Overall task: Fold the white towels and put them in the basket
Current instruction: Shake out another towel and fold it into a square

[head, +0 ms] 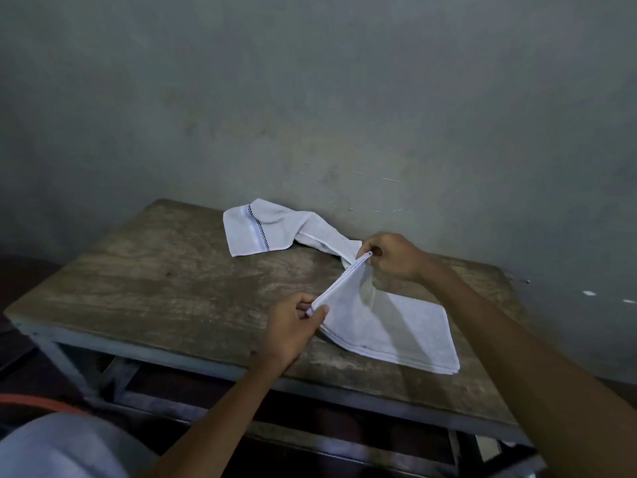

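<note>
We saw each hand, left hand [297, 319] and right hand [389, 255], pinching a corner of the folded towel [393, 329], its edge stretched between them above the worktop [165, 270].

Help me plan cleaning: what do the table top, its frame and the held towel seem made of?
Table top: looks like worn matte wood, grain streaks and scuffs. Frame: probably grey painted metal, thin bars. Held towel: white cloth, perhaps cotton; it drapes and creases.

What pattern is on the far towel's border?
Far towel: dark checkered line beside a pale band; head view.
</note>
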